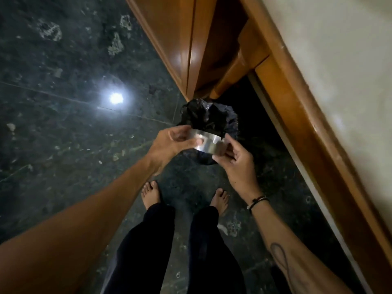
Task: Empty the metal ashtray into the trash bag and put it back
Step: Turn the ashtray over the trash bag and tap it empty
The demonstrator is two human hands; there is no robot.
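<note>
The round metal ashtray [206, 142] is shiny and held in the air over the black trash bag [206, 115], which lines a small bin on the floor. My left hand [171, 145] grips the ashtray's left side, thumb on its near wall. At the right edge, my right hand [235, 164] pinches it with fingertips. The ashtray's side wall faces me, so its inside is hidden. The bag's opening shows dark crumpled plastic.
A wooden cabinet [191, 43] stands just behind the bin. A wooden edge [301, 107] with a pale top runs diagonally on the right. My bare feet [151, 194] stand on the dark marble floor [63, 81] just short of the bin.
</note>
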